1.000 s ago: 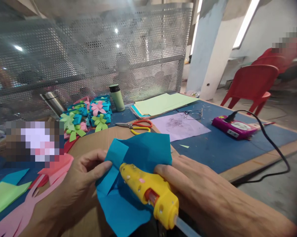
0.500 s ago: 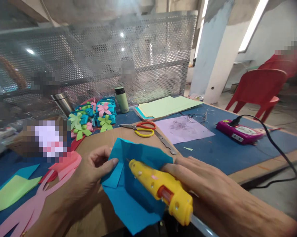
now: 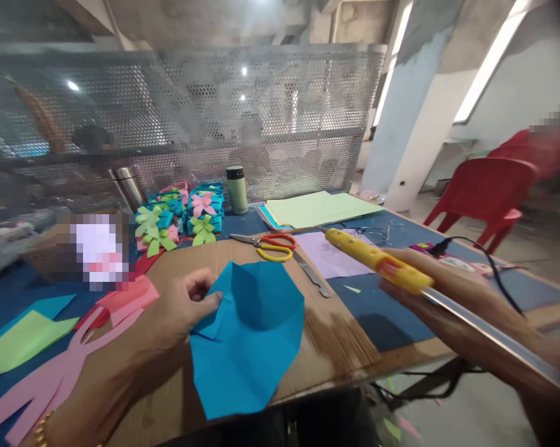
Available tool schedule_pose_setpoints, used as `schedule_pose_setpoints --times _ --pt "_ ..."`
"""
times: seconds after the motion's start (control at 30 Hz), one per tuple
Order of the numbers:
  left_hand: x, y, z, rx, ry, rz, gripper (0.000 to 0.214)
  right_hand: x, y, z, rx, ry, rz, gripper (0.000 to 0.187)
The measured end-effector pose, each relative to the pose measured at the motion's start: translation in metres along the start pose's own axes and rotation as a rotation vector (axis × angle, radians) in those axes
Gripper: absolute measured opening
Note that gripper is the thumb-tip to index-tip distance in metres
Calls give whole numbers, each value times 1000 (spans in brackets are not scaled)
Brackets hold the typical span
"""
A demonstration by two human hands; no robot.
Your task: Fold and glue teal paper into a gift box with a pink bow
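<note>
A creased sheet of blue paper (image 3: 256,347) hangs at the front edge of the cardboard, pinched at its upper left by my left hand (image 3: 191,316), thumb on top over a folded flap. My right hand (image 3: 429,292) grips a yellow glue gun (image 3: 377,257) with a clear glue stick running out of its back. Its nozzle points up and left above a lilac sheet (image 3: 317,254), apart from the blue paper. Beyond the paper lie scissors (image 3: 275,245) with red and yellow handles and a flat metal blade (image 3: 312,276).
Cut pink paper (image 3: 66,379) and green paper (image 3: 26,347) lie at the left. Several paper flowers on blue pieces (image 3: 200,214) stand behind, beside a green flask (image 3: 236,192) and a steel bottle (image 3: 126,189). Paper sheets (image 3: 317,208), glasses (image 3: 377,233) and a corded purple box (image 3: 422,247) are at the right.
My right hand has lifted the glue gun away from the blue paper, up and to the right. The blue paper has opened flatter, still held by my left hand.
</note>
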State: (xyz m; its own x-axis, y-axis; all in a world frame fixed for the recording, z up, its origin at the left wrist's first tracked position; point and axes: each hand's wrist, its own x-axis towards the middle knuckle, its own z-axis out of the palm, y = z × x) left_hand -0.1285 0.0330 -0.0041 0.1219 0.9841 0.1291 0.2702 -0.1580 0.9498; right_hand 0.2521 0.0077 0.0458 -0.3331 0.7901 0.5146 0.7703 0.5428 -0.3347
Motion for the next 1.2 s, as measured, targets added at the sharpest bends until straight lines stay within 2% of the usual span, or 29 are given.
schedule_pose_setpoints --times 0.13,0.23,0.43,0.57,0.67,0.7,0.8,0.87,0.93,1.0,1.07,1.2 --pt "3 -4 -3 38 -15 27 30 20 29 5 -162 -83 -3 35" --pt "3 0 -6 27 -98 -19 29 32 55 16 -276 -116 -14 31" --pt "16 20 -26 25 -367 -88 20 48 100 49 -324 -128 -111 29" --pt "27 38 -38 198 -609 -115 11 48 105 47 -295 -169 -187 30" --pt "33 49 -39 273 -767 -99 8 55 76 35 -325 -114 -206 29" --pt "34 52 -37 310 -807 -75 7 60 58 33 -312 -72 -206 32" --pt "37 58 -29 445 -849 39 7 78 -12 36 -82 -143 -152 39" --pt "36 60 -22 511 -828 98 8 91 -56 49 98 -318 -178 42" --pt "34 60 -17 556 -784 122 10 102 -87 66 170 -507 -184 42" --pt "31 57 -15 577 -729 124 13 111 -101 83 212 -683 -172 42" --pt "29 53 -15 573 -681 110 16 117 -103 96 200 -800 -149 40" --pt "26 44 -19 527 -651 92 16 120 -96 108 210 -883 -125 30"
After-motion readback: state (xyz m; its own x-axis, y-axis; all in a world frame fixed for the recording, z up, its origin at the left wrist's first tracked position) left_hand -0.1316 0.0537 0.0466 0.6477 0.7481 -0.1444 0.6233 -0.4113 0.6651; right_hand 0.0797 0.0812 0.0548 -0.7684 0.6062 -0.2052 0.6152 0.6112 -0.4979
